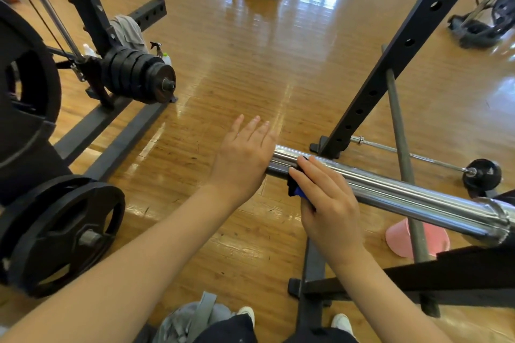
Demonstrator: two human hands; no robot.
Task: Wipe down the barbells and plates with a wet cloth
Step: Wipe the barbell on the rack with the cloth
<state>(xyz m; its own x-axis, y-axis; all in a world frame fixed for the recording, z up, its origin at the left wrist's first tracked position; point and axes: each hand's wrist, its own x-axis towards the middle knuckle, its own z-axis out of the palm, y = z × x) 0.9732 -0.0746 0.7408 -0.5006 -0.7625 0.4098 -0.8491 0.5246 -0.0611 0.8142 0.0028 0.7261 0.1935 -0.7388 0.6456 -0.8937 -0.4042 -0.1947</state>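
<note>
A shiny chrome barbell sleeve [404, 189] runs from centre to the right edge. My left hand [245, 153] lies flat, fingers straight, with its palm against the sleeve's free end. My right hand [326, 200] wraps a dark blue cloth [296, 191] around the sleeve just behind that end; most of the cloth is hidden under the fingers. Black weight plates [64, 234] hang on a peg at lower left, with a bigger plate [28, 86] above and a stack of small plates [136, 75] further back.
Black rack uprights [404, 50] and floor beams [111, 131] flank the wooden floor. A thin barbell [412, 154] lies on the floor at right. A pink cone [404, 239] sits under the sleeve. A spray bottle [158, 49] stands behind the small plates. My shoes [341, 321] are at the bottom.
</note>
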